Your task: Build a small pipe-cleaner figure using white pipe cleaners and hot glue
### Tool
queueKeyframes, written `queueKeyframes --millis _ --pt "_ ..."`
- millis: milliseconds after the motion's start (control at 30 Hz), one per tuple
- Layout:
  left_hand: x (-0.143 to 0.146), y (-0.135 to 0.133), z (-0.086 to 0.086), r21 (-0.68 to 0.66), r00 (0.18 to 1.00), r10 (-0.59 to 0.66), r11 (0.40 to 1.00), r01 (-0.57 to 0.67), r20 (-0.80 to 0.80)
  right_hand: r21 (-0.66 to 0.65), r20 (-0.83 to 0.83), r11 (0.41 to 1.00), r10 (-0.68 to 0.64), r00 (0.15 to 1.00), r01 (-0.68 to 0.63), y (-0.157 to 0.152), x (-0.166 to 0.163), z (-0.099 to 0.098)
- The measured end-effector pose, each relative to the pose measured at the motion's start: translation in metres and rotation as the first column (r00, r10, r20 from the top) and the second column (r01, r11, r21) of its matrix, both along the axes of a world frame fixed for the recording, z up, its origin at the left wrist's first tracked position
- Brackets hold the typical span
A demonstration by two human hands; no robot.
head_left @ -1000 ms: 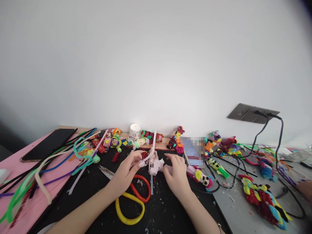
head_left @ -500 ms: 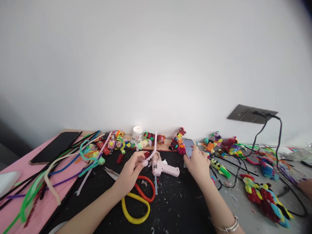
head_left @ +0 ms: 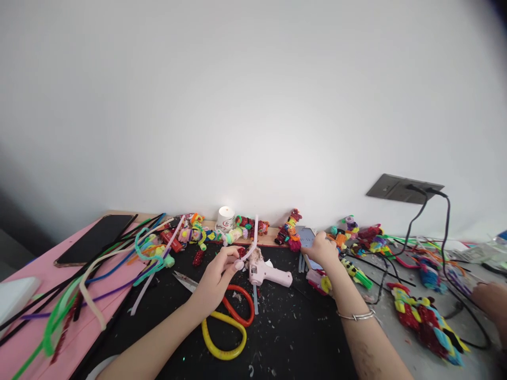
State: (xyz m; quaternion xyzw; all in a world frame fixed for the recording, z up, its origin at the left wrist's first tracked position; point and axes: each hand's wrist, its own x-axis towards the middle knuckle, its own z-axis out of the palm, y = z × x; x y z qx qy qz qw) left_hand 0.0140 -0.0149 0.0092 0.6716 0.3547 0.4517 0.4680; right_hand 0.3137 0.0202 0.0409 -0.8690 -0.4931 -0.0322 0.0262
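My left hand [head_left: 217, 277] is closed in a pinch on a pale pink pipe cleaner [head_left: 255, 232], whose near end is wound into a small coil and whose free end stands up. Just right of it lies a pink hot glue gun [head_left: 271, 273] with a glue stick through it. Scissors [head_left: 224, 354] with red and yellow handles lie beneath my left wrist. My right hand [head_left: 327, 252] is at the right edge of a lit phone [head_left: 306, 237], its fingers curled down; the fingertips are mostly hidden. A pink and yellow fuzzy piece [head_left: 316, 279] lies beside my right wrist.
Loose pipe cleaners [head_left: 89, 285] and a dark phone [head_left: 95, 240] lie on the pink surface at left. A paper cup [head_left: 225, 219] and several pipe-cleaner figures line the wall. Black cords run from a wall socket [head_left: 404, 187]. Another person's hand [head_left: 491, 298] is at far right.
My right hand has moved slightly right and away from me, uncovering more of the lit phone and the pink and yellow piece. My left hand keeps its pinch on the pipe cleaner.
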Motion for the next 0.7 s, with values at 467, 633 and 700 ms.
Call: queueKeyframes --millis 467,633,700 --pt "0.000 -0.004 0.006 0.103 0.983 -0.088 0.989 0.105 -0.159 0.710 -0.265 0.639 0.633 0.728 -0.297 -0.051 -0.052 -0.004" --pt "0.000 -0.010 0.014 0.144 0.938 -0.179 0.963 0.229 -0.296 0.807 -0.518 0.572 0.805 0.290 -0.145 -0.074 -0.105 -0.019" --pt "0.000 -0.011 0.014 0.124 0.919 -0.231 0.951 0.282 -0.320 0.773 -0.600 0.629 0.767 0.225 -0.085 -0.080 -0.115 -0.024"
